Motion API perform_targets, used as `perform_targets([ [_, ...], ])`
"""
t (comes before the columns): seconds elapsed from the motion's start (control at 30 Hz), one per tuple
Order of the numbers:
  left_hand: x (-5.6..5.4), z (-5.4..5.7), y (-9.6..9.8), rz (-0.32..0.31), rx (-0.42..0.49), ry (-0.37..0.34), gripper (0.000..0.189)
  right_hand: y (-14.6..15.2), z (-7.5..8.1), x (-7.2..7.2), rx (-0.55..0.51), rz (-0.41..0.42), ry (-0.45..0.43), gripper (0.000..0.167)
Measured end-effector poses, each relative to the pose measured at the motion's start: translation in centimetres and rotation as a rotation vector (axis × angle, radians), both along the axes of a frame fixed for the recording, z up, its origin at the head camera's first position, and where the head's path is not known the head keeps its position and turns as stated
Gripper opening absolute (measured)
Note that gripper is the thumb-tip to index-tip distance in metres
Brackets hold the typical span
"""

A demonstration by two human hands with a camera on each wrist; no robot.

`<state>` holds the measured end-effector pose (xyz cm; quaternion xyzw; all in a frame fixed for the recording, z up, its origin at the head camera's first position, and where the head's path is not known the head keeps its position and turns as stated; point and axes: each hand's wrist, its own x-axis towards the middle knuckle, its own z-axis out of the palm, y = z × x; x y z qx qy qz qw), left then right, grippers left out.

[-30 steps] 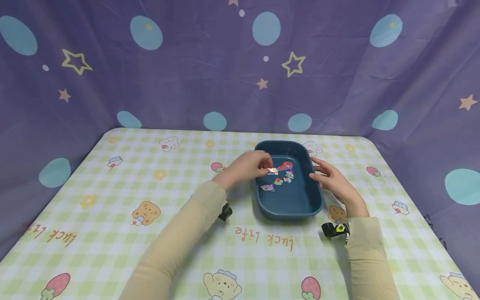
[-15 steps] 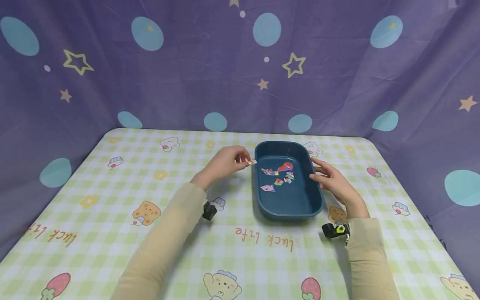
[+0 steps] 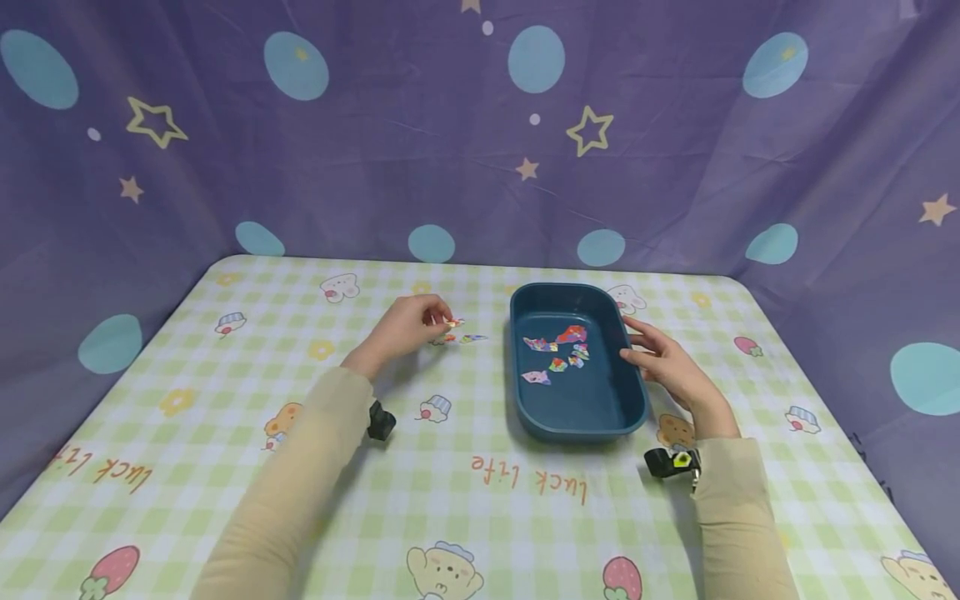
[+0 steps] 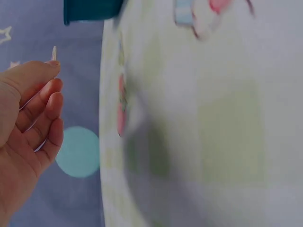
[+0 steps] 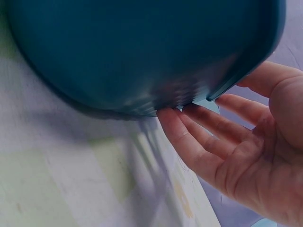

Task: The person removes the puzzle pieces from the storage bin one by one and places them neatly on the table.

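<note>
Left of the box, my left hand [image 3: 411, 323] pinches a small colourful paper scrap [image 3: 454, 322] between thumb and forefinger; the left wrist view shows the scrap [image 4: 54, 53] edge-on above the thumb tip. Another pointed colourful scrap [image 3: 472, 338] lies on the cloth below that hand. The deep blue rounded box [image 3: 581, 412] stands to the right, with several irregular printed scraps [image 3: 536, 377] on its floor. My right hand [image 3: 667, 358] touches the box's right side, fingers spread and nearly straight. In the right wrist view, its fingertips [image 5: 166, 115] meet the outer wall [image 5: 118, 71].
A green-and-white checked cloth [image 3: 495, 533] with printed cupcakes, strawberries and bears covers the table. Behind it hangs a purple curtain [image 3: 420, 150] with stars and blue ovals. Black wrist cameras [image 3: 381, 422] sit below both wrists.
My left hand has lifted a scrap out of the box and carried it left past the rim to over the cloth. The right hand and the box have stayed put.
</note>
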<state>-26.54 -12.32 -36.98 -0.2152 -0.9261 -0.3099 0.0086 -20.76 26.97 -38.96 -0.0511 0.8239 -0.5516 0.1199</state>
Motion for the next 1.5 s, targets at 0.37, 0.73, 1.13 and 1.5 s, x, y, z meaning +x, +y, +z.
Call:
perform_targets([
  [0.37, -0.7, -2.0, -2.4, 0.08, -0.012, -0.062, 0.012, 0.0, -0.2, 0.0, -0.026, 0.01, -0.005, 0.064],
  [0.73, -1.1, -3.3, -3.0, 0.122, -0.061, -0.117, 0.01, -0.1, -0.1, 0.0, 0.01, -0.006, -0.008, 0.063],
  [1.13, -1.2, -3.1, -2.7, 0.139, -0.077, -0.133, 0.012, -0.1, -0.1, -0.1, 0.017, -0.012, -0.013, 0.063],
  [1.5, -1.3, -2.9, -2.6, 0.141, -0.08, -0.129, 0.012, 0.1, -0.1, -0.2, 0.016, -0.007, -0.013, 0.065],
])
